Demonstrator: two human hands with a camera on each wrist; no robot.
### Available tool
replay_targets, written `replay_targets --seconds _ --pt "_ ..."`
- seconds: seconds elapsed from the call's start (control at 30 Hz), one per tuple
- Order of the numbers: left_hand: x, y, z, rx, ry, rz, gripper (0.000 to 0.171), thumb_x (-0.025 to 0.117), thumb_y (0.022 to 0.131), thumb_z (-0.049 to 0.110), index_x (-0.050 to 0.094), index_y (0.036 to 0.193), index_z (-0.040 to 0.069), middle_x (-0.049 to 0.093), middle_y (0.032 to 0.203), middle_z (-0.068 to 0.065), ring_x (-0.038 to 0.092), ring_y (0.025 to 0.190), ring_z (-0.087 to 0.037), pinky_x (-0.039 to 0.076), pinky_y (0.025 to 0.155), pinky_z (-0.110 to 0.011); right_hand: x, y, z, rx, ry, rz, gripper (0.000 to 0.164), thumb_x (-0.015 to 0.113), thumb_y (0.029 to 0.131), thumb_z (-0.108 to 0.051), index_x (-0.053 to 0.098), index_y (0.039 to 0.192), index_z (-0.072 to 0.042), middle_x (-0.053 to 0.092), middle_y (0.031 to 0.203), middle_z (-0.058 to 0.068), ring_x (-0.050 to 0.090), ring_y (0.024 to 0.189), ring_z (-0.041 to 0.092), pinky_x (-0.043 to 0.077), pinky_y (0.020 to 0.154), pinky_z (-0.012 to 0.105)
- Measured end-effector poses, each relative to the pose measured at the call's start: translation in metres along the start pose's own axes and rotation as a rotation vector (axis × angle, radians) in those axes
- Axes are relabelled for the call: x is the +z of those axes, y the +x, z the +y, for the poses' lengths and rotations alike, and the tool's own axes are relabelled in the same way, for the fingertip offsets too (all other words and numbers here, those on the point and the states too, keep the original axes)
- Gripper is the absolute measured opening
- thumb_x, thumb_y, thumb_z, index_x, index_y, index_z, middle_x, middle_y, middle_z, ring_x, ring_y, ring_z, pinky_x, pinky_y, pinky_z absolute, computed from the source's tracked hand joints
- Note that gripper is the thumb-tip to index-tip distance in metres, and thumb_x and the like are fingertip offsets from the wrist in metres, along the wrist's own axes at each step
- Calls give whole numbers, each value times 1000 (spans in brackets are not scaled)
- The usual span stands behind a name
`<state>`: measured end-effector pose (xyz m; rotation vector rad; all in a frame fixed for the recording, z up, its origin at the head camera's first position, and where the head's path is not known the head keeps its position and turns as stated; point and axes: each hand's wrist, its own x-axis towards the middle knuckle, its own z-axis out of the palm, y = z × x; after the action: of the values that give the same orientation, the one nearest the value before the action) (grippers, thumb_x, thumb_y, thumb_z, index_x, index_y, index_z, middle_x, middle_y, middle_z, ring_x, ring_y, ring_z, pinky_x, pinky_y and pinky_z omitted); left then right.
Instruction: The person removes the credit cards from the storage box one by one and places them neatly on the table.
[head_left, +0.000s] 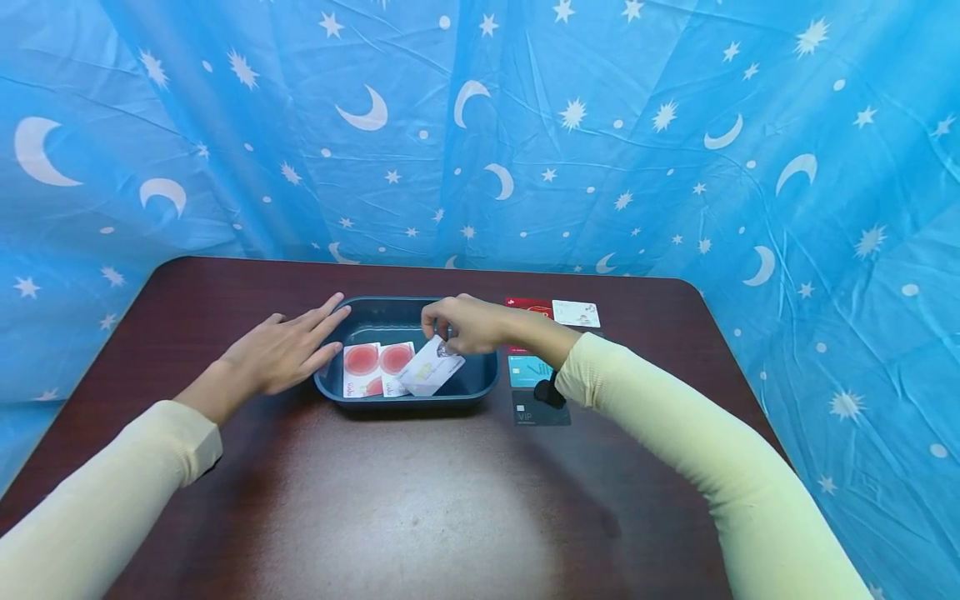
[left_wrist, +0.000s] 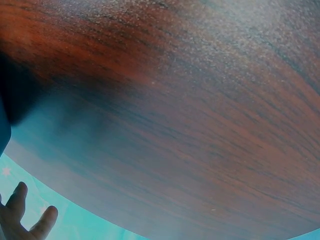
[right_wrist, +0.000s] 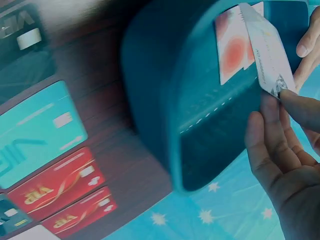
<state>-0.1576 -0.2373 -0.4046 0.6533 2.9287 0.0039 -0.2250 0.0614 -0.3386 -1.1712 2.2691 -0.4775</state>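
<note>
A white card (head_left: 431, 367) is pinched between thumb and fingers of my right hand (head_left: 472, 323), tilted above the dark blue tray (head_left: 408, 402). In the right wrist view the same white card (right_wrist: 270, 52) overlaps two cards with red circles. Those cards, a left one (head_left: 362, 371) and a right one (head_left: 394, 360), lie side by side in the tray's left part. My left hand (head_left: 281, 350) rests with spread, straight fingers at the tray's left end. Only some of its fingers (left_wrist: 45, 222) show in the left wrist view.
Right of the tray lie several cards: a white one (head_left: 576, 313), red ones (head_left: 528, 307), a turquoise one (head_left: 527, 371) and a black one (head_left: 540, 410). My right forearm partly covers them. The brown table (head_left: 390, 500) meets a blue curtain (head_left: 525, 150) behind.
</note>
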Motion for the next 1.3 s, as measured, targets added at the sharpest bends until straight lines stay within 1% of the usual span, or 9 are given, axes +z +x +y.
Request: replay_targets --seconds 0.17,0.47,0.7,0.93,1.1,1.3 --pt "0 0 0 -5 -4 -10 72 44 102 47 22 158 7 17 163 -20 40 139 -40 33 105 -69 0 -15 11 -1 29 45 18 67 91 3 57 101 -8 64 104 8 64 87 19 56 77 22" --pt "1 1 1 0 2 -4 71 44 103 46 23 158 7 18 163 -21 42 138 -39 36 104 -68 -4 -37 24 -33 120 108 17 67 90 7 59 98 -5 65 95 8 63 90 19 56 81 25" --pt "1 1 1 1 2 1 71 43 103 46 23 158 7 17 163 -20 42 139 -38 36 104 -67 -5 -56 32 -22 115 144 17 67 90 5 59 100 -6 65 93 5 60 87 20 55 77 27" --pt "2 1 0 7 5 13 70 44 103 46 24 158 6 19 163 -20 42 138 -39 36 104 -67 -10 -78 37 5 150 181 17 66 90 3 59 102 -7 68 102 5 62 91 21 55 76 28" --pt "1 1 0 5 8 14 71 43 103 46 24 158 7 18 163 -20 42 139 -38 36 104 -67 -14 -92 39 9 132 224 19 67 89 5 61 102 -7 69 101 6 62 88 22 55 73 29" --pt "1 2 0 6 3 1 70 42 103 46 23 158 7 17 164 -20 42 139 -39 34 104 -69 -13 -110 46 22 90 212 21 72 88 2 63 105 -6 69 101 5 62 87 21 56 73 28"
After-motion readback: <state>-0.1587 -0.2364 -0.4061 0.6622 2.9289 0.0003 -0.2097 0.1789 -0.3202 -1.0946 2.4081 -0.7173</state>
